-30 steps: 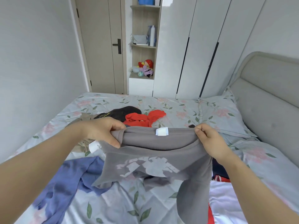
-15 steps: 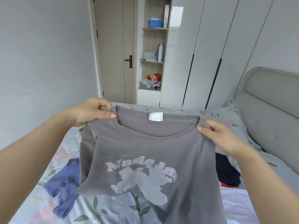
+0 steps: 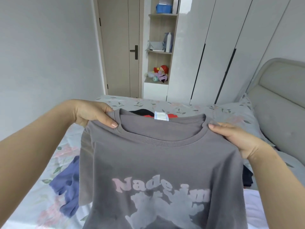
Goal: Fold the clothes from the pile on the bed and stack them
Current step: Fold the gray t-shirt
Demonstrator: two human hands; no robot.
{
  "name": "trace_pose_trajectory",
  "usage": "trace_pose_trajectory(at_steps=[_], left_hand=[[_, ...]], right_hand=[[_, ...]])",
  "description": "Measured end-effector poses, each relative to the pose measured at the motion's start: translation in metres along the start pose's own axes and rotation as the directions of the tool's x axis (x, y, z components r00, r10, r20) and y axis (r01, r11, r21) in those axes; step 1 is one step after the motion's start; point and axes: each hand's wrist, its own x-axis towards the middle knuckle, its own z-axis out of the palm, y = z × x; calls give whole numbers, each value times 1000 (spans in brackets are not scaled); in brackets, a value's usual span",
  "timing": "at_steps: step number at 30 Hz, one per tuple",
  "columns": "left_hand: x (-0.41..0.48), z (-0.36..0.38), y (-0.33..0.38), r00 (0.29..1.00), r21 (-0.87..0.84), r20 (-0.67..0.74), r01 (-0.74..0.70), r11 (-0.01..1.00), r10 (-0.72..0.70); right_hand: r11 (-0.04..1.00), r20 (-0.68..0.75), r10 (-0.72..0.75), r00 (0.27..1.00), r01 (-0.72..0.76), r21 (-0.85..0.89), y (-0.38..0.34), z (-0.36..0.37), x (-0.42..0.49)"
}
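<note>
I hold a grey T-shirt (image 3: 165, 162) up in front of me, spread flat with its pale pink print facing me and a white label at the neck. My left hand (image 3: 92, 114) pinches its left shoulder beside the collar. My right hand (image 3: 237, 139) pinches the right shoulder. The shirt hangs over the bed (image 3: 49, 162) and hides most of the pile. A blue garment (image 3: 69, 184) lies crumpled on the sheet at the left. Behind the collar, black clothing (image 3: 142, 111) and a red piece (image 3: 172, 115) peek out. A dark navy item (image 3: 247, 177) shows at the right.
The bed has a floral sheet, a matching pillow (image 3: 237, 116) and a padded grey headboard (image 3: 280, 103) at the right. Beyond the far edge stand a closed door (image 3: 120, 47), an open shelf unit (image 3: 160, 47) with toys and bottles, and white wardrobes (image 3: 222, 47).
Both hands lifted the grey T-shirt from a bunched state near the bed and spread it out. It now hangs a little closer to me, with the print filling the lower view.
</note>
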Motion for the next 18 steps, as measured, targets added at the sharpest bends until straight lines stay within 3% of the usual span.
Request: trace_pose_trajectory(at_steps=[2, 5, 8, 10, 13, 14, 16, 18], left_hand=[[27, -2, -12, 996, 51, -52, 77, 996, -75], [78, -13, -38, 975, 274, -220, 93, 957, -31], [138, -28, -66, 934, 622, -351, 174, 764, 73], [180, -36, -89, 912, 699, -394, 215, 682, 116], [238, -43, -126, 887, 578, -457, 236, 782, 71], [255, -44, -137, 880, 478, -474, 237, 846, 20], [289, -43, -159, 869, 131, -478, 217, 967, -130], [317, -36, -175, 882, -260, -371, 203, 944, -292]], right_hand=[[972, -152, 16, 988, -51, -231, 11, -6, 20], [800, -333, -87, 939, -133, -585, 35, -17, 56], [668, -386, -133, 913, -205, -715, 65, -20, 98], [622, -459, -126, 880, -290, -727, 88, -25, 131], [457, -568, -113, 815, -465, -758, 121, -30, 180], [449, -602, -114, 790, -500, -741, 133, -32, 196], [523, -645, -65, 762, -524, -672, 159, -39, 224], [654, -690, 55, 722, -548, -521, 185, -44, 246]])
